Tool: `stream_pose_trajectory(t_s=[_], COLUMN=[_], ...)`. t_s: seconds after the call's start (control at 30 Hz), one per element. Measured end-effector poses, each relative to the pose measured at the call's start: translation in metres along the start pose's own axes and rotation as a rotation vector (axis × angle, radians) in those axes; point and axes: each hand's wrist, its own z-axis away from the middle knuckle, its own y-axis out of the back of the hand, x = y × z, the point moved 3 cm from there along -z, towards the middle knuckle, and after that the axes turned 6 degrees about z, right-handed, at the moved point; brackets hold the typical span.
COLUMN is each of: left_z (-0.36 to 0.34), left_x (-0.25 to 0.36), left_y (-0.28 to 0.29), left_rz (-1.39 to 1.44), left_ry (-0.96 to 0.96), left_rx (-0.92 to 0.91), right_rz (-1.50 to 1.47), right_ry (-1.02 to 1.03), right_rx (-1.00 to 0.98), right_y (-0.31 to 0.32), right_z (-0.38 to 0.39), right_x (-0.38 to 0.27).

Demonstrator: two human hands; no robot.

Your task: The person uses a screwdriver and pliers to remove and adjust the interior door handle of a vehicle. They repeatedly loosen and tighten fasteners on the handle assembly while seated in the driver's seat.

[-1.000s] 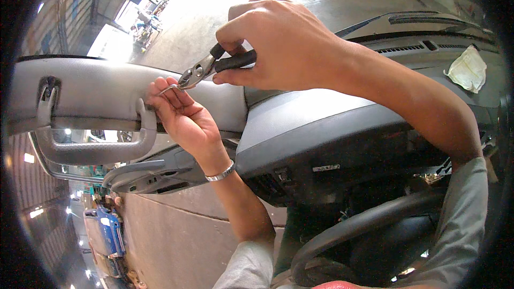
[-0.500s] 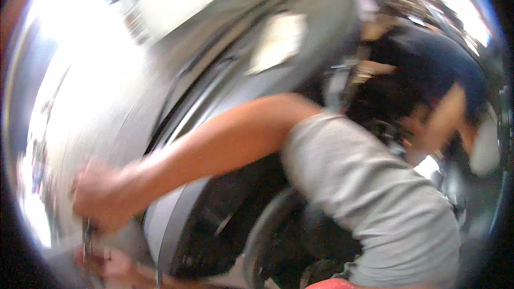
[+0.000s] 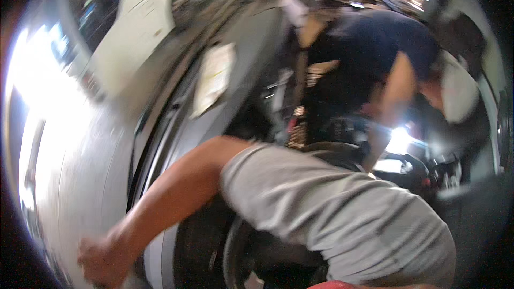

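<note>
My right hand [image 3: 104, 259] is at the lower left, blurred, with its fingers curled; whatever it holds is hidden or too smeared to make out. My bare forearm and grey sleeve stretch from it across the lower middle, in front of the steering wheel [image 3: 235, 251] and the dark dashboard. A pale, flattened piece of cloth or paper [image 3: 213, 77] lies on the dashboard top, above my forearm. My left hand is not visible.
A co-worker [image 3: 369, 43] in a dark top and pale head covering leans into the cab on the right, an arm reaching down near a bright glare. A white vehicle [image 3: 139, 16] stands outside at the top left, beyond the windscreen's lower edge.
My view has swung right, bringing the co-worker into sight. My left hand has left view. My right hand has shifted down and left in the picture; the pliers it held are no longer visible.
</note>
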Motion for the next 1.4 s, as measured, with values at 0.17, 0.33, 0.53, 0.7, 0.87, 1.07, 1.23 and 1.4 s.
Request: stream_pose_trajectory(t_s=[0.17, 0.33, 0.53, 0.7, 0.87, 1.07, 1.23, 1.4], left_z=[0.012, 0.006, 0.007, 0.008, 0.007, 0.009, 0.01, 0.009], left_x=[-0.054, 0.06, 0.062, 0.058, 0.06, 0.059, 0.06, 0.059], left_y=[0.018, -0.035, -0.015, -0.019, -0.021, -0.023, -0.025, -0.022], left_rz=[1.01, 0.889, 0.911, 0.931, 0.928, 0.972, 0.975, 0.941], left_ry=[0.465, 0.434, 0.451, 0.425, 0.426, 0.432, 0.432, 0.423], left_rx=[0.036, 0.204, 0.177, 0.182, 0.171, 0.139, 0.153, 0.148], right_rz=[-0.023, 0.055, -0.238, -0.223, -0.261, -0.253, -0.223, -0.222], right_ry=[0.099, 0.101, -0.011, 0.023, -0.043, -0.033, -0.025, -0.007], right_rx=[-0.052, 0.222, 0.129, 0.216, 0.092, 0.116, 0.158, 0.142], right_y=[0.017, 0.045, 0.041, 0.044, 0.043, 0.041, 0.041, 0.04], right_z=[-0.006, 0.005, 0.0, 0.004, 0.002, 0.006, 0.009, 0.006], right_x=[-0.005, -0.007, -0.015, -0.011, -0.011, -0.007, -0.006, -0.006])
